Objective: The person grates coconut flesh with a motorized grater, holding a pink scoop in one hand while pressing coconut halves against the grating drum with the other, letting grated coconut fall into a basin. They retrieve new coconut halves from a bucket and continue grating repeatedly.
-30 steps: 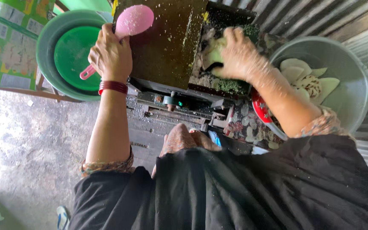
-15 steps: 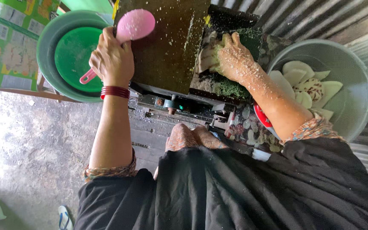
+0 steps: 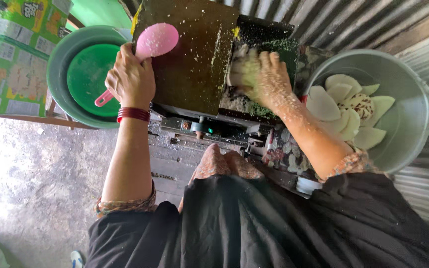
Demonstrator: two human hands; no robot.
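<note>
**Feeding the Pale Piece into the Grating Machine**

While the right hand (image 3: 266, 79) presses a pale, crumb-coated piece (image 3: 242, 69) against the opening of the dark grating machine (image 3: 192, 54), I treat this as a feed step that calls for steady, even pressure.

Head view. The right grip is closed over the pale piece, fingers spread across its top, hand and forearm dusted with white shreds. The piece sits at the machine's mouth, between the dark front plate and the grey bucket (image 3: 413, 124) to the right, which holds more pale slices (image 3: 346, 109). The left hand (image 3: 131, 79) is closed around the handle of a pink scoop (image 3: 156, 40), whose bowl rests against the front plate's upper left edge; a red bangle (image 3: 133, 114) circles the wrist. A grey basin (image 3: 58, 74) with a green bowl (image 3: 88, 74) inside stands left of the machine.

In my judgement, good practice is:
1. Keep the fingertips on the piece's outer face, away from the opening.
2. Push straight in, without twisting.
3. Hold the scoop clear of the mouth until shreds need moving.

I cannot see the cutting parts behind the hand, so I would stop feeding before the piece grows thin.
</note>
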